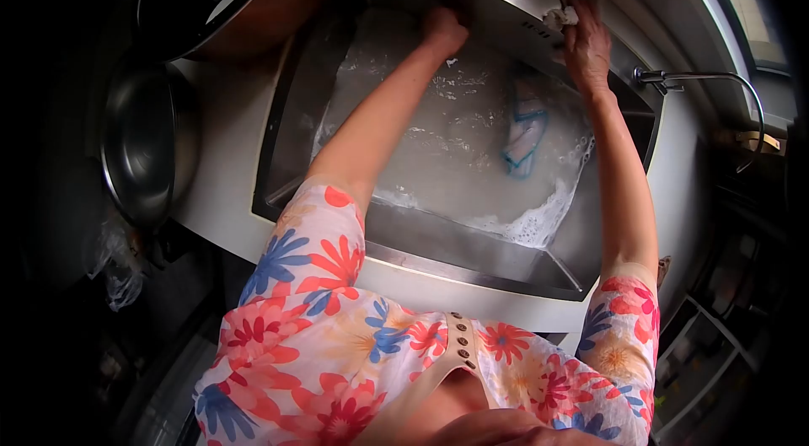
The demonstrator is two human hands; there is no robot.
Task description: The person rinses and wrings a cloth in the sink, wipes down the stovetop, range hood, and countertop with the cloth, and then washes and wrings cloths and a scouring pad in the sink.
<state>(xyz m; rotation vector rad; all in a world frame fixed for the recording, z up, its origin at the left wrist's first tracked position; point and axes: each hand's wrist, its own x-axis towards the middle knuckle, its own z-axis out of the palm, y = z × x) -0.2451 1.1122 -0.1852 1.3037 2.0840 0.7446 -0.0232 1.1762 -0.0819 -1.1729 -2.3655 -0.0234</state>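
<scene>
While the left hand [445, 31] curls at twelve o'clock of the sink [438, 237], around what, if anything, I cannot tell, the right hand [587, 50] bends its fingers closely over a pale crumpled cloth [559, 18] at the far rim, towards two o'clock. Cloudy water [404, 151] fills the basin, and a teal-edged item [524, 142] lies in it near three o'clock. Beyond the basin, a large pot [270, 20] sits at ten o'clock, a steel bowl [139, 147] at nine.

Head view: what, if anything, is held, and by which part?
The right hand holds a crumpled whitish wad by its right edge, as pictured; for the left hand, it cannot be told.
</scene>
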